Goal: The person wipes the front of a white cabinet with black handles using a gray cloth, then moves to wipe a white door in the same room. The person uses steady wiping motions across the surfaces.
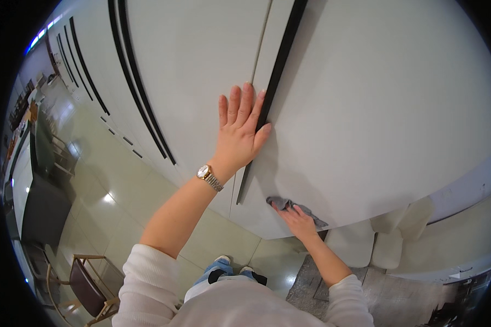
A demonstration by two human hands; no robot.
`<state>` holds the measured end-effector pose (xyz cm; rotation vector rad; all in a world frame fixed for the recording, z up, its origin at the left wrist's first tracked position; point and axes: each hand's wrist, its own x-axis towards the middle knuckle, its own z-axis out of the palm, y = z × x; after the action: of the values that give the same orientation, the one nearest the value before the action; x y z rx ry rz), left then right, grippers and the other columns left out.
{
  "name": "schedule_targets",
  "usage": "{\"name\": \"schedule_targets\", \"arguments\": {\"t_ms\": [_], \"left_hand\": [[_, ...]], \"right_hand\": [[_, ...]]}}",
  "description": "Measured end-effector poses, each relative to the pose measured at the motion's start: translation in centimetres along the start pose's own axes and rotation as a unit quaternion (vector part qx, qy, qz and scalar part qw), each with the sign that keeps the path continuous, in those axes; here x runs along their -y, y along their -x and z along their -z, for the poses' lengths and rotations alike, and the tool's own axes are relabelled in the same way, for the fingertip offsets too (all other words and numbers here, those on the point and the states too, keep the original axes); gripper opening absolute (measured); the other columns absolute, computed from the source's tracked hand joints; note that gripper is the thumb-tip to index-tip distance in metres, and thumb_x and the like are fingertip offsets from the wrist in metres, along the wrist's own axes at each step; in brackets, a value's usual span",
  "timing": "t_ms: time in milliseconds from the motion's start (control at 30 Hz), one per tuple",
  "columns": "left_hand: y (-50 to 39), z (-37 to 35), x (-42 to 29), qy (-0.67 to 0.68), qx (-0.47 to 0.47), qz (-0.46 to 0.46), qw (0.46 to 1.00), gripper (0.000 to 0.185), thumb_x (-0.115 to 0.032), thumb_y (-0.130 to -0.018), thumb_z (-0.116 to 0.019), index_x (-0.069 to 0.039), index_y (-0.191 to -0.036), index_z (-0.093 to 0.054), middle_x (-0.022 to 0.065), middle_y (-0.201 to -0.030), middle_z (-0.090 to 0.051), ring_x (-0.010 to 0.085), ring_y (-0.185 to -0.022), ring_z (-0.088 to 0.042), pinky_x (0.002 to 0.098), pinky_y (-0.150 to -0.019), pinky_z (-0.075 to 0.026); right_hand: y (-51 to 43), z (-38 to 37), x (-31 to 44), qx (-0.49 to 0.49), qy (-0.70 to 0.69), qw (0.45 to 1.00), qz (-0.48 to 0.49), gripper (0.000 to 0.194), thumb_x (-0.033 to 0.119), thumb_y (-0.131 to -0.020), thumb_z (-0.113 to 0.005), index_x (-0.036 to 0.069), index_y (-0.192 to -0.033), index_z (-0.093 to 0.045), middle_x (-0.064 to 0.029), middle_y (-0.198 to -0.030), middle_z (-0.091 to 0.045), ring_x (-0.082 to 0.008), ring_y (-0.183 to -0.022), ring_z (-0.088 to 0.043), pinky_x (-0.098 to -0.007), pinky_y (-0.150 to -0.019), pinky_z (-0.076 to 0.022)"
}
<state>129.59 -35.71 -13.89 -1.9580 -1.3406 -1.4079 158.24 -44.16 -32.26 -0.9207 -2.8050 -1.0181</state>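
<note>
My left hand lies flat with fingers spread against a white cabinet door, its thumb side across the long black handle strip. A wristwatch with a metal band is on that wrist. Lower down and to the right, my right hand presses a crumpled grey cloth on the lower part of a broad white panel, near its bottom edge. That panel adjoins the black strip.
More white doors with black handle strips run off to the left. A wooden chair with a dark seat stands on the glossy tiled floor at lower left. Pale upholstered seating and a grey rug are at lower right.
</note>
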Motion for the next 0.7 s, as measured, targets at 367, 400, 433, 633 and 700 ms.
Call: {"name": "schedule_targets", "arguments": {"t_ms": [367, 400, 433, 633, 700], "left_hand": [[0.4, -1.0, 0.8, 0.006, -0.029, -0.010, 1.000, 0.065, -0.033, -0.094, -0.045, -0.006, -0.149, -0.025, 0.0159, -0.158, -0.013, 0.0335, -0.146, -0.004, 0.0500, -0.116, 0.001], [0.5, -1.0, 0.8, 0.009, -0.020, -0.002, 1.000, 0.065, -0.032, -0.095, -0.045, -0.003, -0.149, -0.025, 0.0173, -0.158, -0.013, 0.0345, -0.146, -0.004, 0.0505, -0.116, 0.002], [0.6, -1.0, 0.9, 0.010, -0.019, -0.006, 1.000, 0.065, -0.032, -0.095, -0.045, -0.003, -0.149, -0.024, 0.0177, -0.157, -0.013, 0.0347, -0.146, -0.004, 0.0506, -0.116, 0.002], [1.1, -0.9, 1.4, 0.011, 0.001, 0.000, 1.000, 0.065, -0.027, -0.094, -0.045, 0.001, -0.148, -0.022, 0.0210, -0.157, -0.012, 0.0375, -0.146, -0.004, 0.0512, -0.116, 0.001], [1.2, -0.9, 1.5, 0.006, 0.006, -0.004, 1.000, 0.065, -0.026, -0.094, -0.045, 0.003, -0.148, -0.021, 0.0215, -0.157, -0.011, 0.0384, -0.145, -0.003, 0.0513, -0.116, 0.001]], "right_hand": [[10.3, 6.8, -9.3, -0.059, 0.091, 0.987, -0.117, 0.050, 0.014, -0.078, -0.063, 0.042, -0.120, -0.062, 0.0056, -0.057, -0.038, -0.0066, -0.051, -0.043, -0.0323, -0.078, -0.0487], [9.3, 8.7, -11.2, -0.072, 0.124, 0.982, -0.126, 0.045, 0.020, -0.078, -0.067, 0.039, -0.119, -0.063, 0.0080, -0.063, -0.049, -0.0091, -0.050, -0.042, -0.0381, -0.080, -0.0482], [8.1, 10.8, -13.1, -0.117, 0.143, 0.971, -0.153, 0.046, 0.019, -0.078, -0.065, 0.037, -0.120, -0.064, 0.0120, -0.081, -0.057, -0.0104, -0.059, -0.044, -0.0377, -0.083, -0.0465], [-0.5, 25.6, -25.8, -0.255, 0.207, 0.897, -0.296, 0.048, 0.025, -0.086, -0.057, 0.016, -0.133, -0.055, 0.0020, -0.141, -0.050, -0.0327, -0.097, -0.053, -0.0541, -0.098, -0.0390], [-3.6, 29.8, -29.5, -0.364, 0.234, 0.866, -0.249, 0.049, 0.025, -0.088, -0.055, 0.015, -0.136, -0.051, 0.0007, -0.142, -0.048, -0.0335, -0.105, -0.053, -0.0502, -0.101, -0.0379]]}}
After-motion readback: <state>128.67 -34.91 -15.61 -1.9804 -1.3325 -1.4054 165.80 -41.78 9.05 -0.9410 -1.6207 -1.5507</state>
